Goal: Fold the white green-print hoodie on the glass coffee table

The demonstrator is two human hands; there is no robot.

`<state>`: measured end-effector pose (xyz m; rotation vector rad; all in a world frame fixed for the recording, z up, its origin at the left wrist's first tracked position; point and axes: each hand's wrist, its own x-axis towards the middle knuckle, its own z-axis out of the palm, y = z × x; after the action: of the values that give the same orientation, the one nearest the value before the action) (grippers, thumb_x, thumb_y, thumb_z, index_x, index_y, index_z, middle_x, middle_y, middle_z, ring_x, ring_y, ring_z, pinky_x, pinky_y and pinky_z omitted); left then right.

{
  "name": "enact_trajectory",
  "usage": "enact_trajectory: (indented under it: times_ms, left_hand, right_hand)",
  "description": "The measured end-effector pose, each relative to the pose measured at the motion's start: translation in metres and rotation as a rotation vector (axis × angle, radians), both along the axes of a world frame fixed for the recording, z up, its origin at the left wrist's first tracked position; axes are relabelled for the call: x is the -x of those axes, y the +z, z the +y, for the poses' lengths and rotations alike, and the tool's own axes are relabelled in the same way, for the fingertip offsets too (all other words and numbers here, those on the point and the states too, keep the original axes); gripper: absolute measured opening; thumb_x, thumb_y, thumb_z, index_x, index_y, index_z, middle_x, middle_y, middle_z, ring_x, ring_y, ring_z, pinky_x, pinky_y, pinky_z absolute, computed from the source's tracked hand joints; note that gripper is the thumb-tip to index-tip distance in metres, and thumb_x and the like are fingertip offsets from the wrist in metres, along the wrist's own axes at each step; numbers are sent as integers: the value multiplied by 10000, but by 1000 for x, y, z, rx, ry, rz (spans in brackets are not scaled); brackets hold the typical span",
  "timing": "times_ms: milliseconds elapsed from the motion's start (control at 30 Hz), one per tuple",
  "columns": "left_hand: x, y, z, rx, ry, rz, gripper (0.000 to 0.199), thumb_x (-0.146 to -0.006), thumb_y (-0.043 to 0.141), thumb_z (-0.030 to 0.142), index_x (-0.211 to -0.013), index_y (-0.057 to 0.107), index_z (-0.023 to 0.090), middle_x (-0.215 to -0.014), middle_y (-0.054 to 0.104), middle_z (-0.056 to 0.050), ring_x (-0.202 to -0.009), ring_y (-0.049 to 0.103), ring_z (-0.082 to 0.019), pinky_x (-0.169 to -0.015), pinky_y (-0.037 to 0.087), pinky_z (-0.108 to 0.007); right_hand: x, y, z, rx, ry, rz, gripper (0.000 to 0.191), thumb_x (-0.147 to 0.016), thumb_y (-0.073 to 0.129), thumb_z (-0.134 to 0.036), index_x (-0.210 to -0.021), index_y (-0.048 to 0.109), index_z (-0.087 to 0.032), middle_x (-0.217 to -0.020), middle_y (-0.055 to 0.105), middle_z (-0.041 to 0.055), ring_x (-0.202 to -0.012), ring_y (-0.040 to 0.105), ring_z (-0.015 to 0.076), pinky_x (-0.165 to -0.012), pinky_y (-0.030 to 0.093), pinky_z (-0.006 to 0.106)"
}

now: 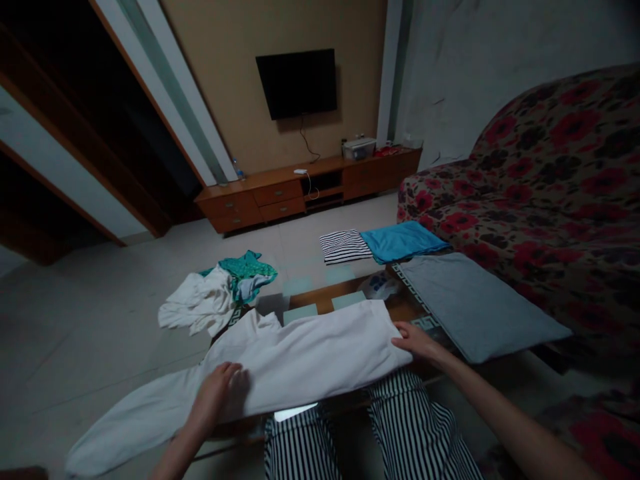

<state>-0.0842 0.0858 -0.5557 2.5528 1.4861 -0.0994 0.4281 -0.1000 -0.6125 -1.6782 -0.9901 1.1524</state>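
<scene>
A long white garment lies across the glass-topped coffee table in front of me, its right part spread smooth. A narrow sleeve or leg of it reaches past the table's left side. My left hand is on the garment left of its middle, fingers bent together against the cloth. At the right end, my right hand pinches the edge between thumb and fingers. To the right of that hand, a grey cloth item is laid flat on the table.
Crumpled white clothes and a green patterned garment sit at the table's far left. A folded striped cloth and a blue one lie at the far right. The flowered sofa borders the right side; my striped knees are close below.
</scene>
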Motion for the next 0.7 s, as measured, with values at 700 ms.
enact_trajectory:
  times_ms: [700]
  left_hand:
    - [-151,17,118,57,-165,219,171,-698,565,187,-776,715,158,-888,711,-115,-949,587,-294,-849,381,-387]
  right_hand:
    - [-20,-27,-64,54,135,197,537,-674,675,-399,-1159,612,-177,-718,666,19,-621,603,170,-565,474,268]
